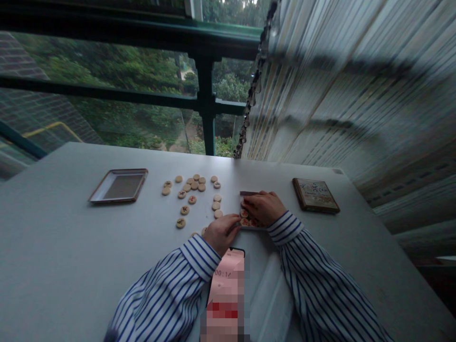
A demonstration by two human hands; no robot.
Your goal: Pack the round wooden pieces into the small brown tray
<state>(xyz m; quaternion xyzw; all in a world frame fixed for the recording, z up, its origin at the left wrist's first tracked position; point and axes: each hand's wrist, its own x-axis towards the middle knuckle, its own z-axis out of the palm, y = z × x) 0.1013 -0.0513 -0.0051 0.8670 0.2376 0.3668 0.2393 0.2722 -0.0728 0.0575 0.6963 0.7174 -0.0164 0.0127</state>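
1. Left hand (221,236) and right hand (266,207): two hands.
2. Sleeves (164,285): two.
3. Loose discs (194,185): about twenty in sight, some partly hidden.
4. Left tray (123,187) and right tray (253,228): two trays.
5. Tray discs (244,222): at least three; the right hand blocks a full count.
6. Box (316,194): one.
7. Phone (228,280): one.
8. Table (71,266): one.

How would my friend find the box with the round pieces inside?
Start at the white table and follow the right striped sleeve up to the right hand. It is over a small open box, just right of the loose round pieces. Unlike the tray at far left and the flat box at far right, this box shows red-marked pieces inside.
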